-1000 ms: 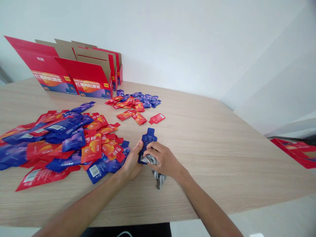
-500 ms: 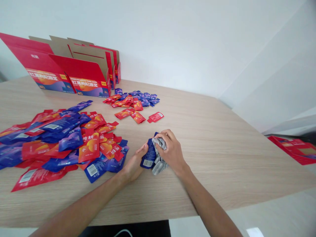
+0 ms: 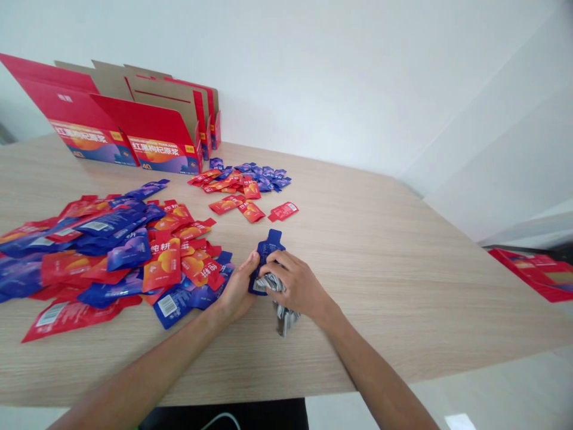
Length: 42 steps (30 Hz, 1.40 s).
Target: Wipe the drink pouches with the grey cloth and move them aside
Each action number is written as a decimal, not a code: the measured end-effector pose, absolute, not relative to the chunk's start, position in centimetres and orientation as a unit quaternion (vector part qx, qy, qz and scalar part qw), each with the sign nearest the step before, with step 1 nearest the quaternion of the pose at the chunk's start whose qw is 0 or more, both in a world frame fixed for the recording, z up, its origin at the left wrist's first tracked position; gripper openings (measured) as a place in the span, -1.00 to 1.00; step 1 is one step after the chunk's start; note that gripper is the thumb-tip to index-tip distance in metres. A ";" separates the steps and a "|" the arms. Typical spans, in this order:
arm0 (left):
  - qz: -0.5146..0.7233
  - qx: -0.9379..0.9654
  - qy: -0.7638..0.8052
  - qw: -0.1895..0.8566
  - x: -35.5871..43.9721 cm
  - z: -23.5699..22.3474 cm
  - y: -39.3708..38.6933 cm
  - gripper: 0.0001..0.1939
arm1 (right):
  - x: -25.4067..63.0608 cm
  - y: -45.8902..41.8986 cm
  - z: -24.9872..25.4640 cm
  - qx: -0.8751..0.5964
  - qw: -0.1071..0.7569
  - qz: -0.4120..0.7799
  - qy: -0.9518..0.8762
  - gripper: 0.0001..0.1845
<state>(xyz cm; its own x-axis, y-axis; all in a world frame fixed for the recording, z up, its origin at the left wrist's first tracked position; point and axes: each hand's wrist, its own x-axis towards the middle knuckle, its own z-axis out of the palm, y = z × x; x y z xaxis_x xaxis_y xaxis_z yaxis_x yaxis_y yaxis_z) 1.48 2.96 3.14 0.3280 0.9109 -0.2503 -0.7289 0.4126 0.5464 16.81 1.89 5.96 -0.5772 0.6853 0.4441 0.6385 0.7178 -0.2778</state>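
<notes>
My left hand (image 3: pixel 242 280) is closed on the left edge of a blue pouch (image 3: pixel 269 243), which has a narrow neck at its top and a pale label near its bottom. Bunched in my right hand (image 3: pixel 298 283) is a grey-and-white striped cloth (image 3: pixel 286 316), pressed against the lower face of that pouch. Part of the cloth hangs below my fingers. Left of my hands lies a large heap of red pouches (image 3: pixel 162 263) and blue pouches (image 3: pixel 128 249), some overlapping. The lower part of the held pouch is partly hidden by my right fingers and the cloth.
Open red cartons (image 3: pixel 165 143) stand against the wall at the back left. In front of them lies a smaller pile of blue and red pouches (image 3: pixel 250 188), with a single red pouch (image 3: pixel 284 211) at its right. Another red box (image 3: pixel 532 272) is beyond the table's right edge.
My right hand and the cloth have moved left and down across the pouch, uncovering its neck and upper part. The pouch has shifted slightly left and up.
</notes>
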 end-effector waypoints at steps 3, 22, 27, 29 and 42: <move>0.487 0.181 0.266 0.812 1.9 2.7 2.6 -0.81 | 17.2 2.1 6.1 -0.427 0.326 0.029 -0.843 -0.80; 0.528 0.155 0.260 0.793 1.3 3.1 3.3 -0.88 | 16.5 1.6 6.0 -0.351 0.243 0.034 -0.904 -0.77; 0.496 0.185 0.255 0.809 1.6 3.0 2.9 -0.85 | 16.9 1.8 6.2 -0.431 0.317 0.016 -0.845 -0.80; 0.477 0.202 0.250 0.818 1.9 3.1 2.6 -0.80 | 17.4 2.0 6.4 -0.465 0.354 0.008 -0.812 -0.82; 0.509 0.164 0.278 0.798 1.3 3.2 3.2 -0.86 | 17.0 1.7 6.3 -0.349 0.247 0.062 -0.902 -0.76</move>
